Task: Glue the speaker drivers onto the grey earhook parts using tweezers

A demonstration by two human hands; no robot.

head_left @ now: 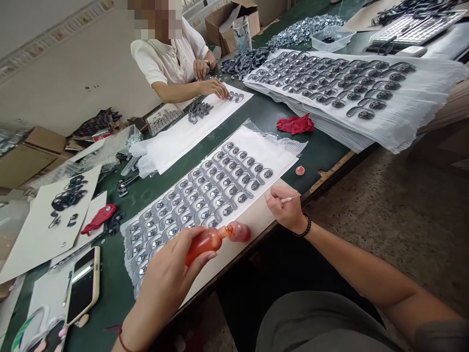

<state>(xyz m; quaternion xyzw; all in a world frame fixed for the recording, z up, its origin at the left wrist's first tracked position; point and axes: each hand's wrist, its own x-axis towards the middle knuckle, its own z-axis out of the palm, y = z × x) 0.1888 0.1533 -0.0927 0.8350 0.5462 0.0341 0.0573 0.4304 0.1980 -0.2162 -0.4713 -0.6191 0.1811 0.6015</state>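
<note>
My left hand (166,278) grips a small orange-red bottle (205,242), tilted so its nozzle points into a small pink dish (240,231) at the table's near edge. My right hand (287,208) pinches a thin white stick (290,199) just right of the dish. In front of both hands lies a white sheet (278,151) covered with rows of several grey metal hook-shaped parts (205,193). A small red cap (300,170) rests on the green table (322,146) beside the sheet.
A person in a white shirt (164,58) across the table arranges parts on another white sheet (183,134). A large stack of filled sheets (344,88) lies at right, a red cloth (295,123) beside it. A phone (83,286) and a red glove (98,218) lie at left.
</note>
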